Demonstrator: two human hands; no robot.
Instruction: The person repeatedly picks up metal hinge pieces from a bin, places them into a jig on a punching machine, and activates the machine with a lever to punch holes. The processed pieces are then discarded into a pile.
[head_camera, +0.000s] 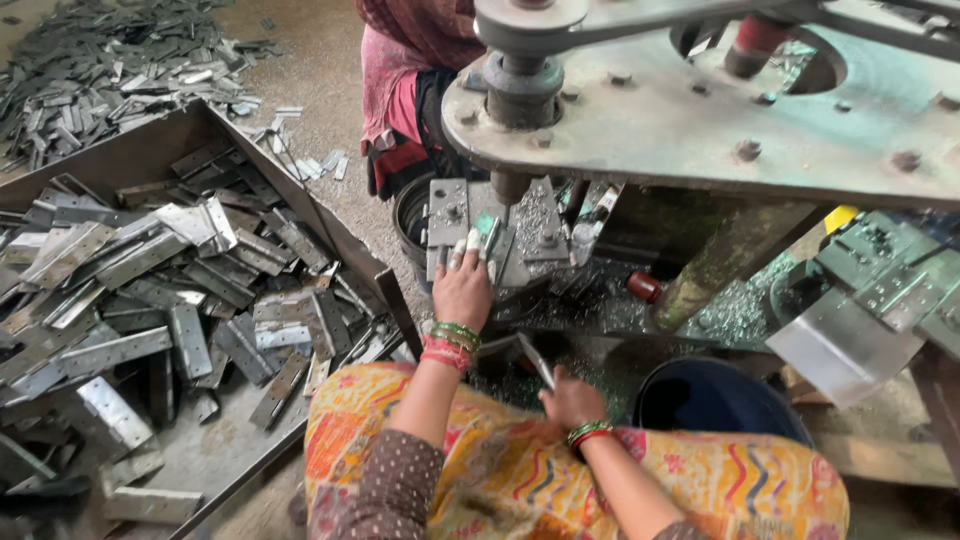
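Note:
My left hand (463, 285), with taped fingertips and bangles at the wrist, holds a small metal piece (487, 232) on the die plate (445, 212) under the ram (510, 185) of a hand press. My right hand (570, 400) rests low by my lap and grips a flat metal hinge leaf (536, 360) that points up and to the left. My lap is covered by yellow patterned cloth (520, 470).
A metal tray (160, 150) on the left holds several loose hinge leaves (150, 300). More pieces lie in a pile (110, 60) on the floor behind. Another person in red cloth (410, 80) sits beyond the press. A dark bucket (715, 400) stands at right.

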